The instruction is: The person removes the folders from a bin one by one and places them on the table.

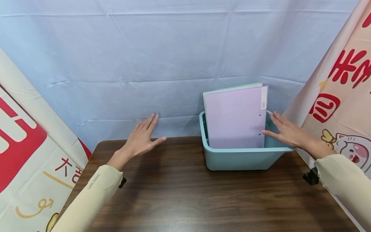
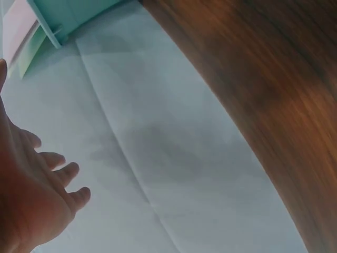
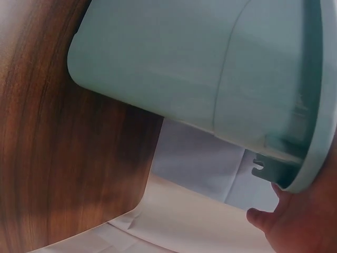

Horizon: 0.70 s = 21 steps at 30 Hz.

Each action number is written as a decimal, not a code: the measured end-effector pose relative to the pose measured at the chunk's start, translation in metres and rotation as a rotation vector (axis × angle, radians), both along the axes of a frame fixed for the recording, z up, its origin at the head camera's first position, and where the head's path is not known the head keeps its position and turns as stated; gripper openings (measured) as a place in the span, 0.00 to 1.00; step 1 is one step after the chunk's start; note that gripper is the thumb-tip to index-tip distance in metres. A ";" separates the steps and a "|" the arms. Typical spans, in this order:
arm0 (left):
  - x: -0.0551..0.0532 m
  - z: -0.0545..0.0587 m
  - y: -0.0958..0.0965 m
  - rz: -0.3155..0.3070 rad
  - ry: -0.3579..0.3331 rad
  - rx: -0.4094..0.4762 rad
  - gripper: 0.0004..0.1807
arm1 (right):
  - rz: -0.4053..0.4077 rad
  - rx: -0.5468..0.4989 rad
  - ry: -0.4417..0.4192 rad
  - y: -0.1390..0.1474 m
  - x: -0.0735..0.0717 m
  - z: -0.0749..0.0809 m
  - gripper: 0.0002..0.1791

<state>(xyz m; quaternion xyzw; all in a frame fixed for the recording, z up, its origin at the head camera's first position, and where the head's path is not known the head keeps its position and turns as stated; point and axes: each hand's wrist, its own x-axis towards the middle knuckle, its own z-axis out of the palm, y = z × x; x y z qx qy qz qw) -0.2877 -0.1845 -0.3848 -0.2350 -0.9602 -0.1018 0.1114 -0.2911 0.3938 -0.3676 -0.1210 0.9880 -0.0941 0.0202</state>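
A teal plastic bin [image 1: 237, 160] stands at the back right of the brown table. Upright in it leans a lilac file folder [image 1: 234, 119] with a barcode label and two small rivets. A pale green folder [image 1: 246, 86] shows behind its top edge. My right hand [image 1: 290, 131] is at the bin's right end, fingers straight and thumb spread, overlapping the rim; the right wrist view shows this hand [image 3: 297, 224] beside the bin's rim. Over the table's back left edge, my left hand [image 1: 139, 139] is held with fingers extended and nothing in it.
Wood-grain tabletop [image 1: 179, 193] spreads in front of the bin. A light blue cloth [image 1: 162, 58] hangs behind the table. Printed banners [image 1: 345, 106] with red characters hang at both sides. Dark straps show at both sleeve cuffs.
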 end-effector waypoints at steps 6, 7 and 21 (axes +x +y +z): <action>-0.001 0.000 0.011 -0.025 -0.001 0.015 0.53 | 0.011 -0.054 -0.030 0.001 0.000 -0.004 0.54; -0.001 0.000 0.013 -0.026 0.000 0.024 0.53 | 0.013 -0.064 -0.031 0.001 0.000 -0.005 0.54; -0.008 0.005 0.053 -0.150 0.044 0.140 0.50 | -0.042 -0.099 -0.034 -0.001 0.000 -0.010 0.54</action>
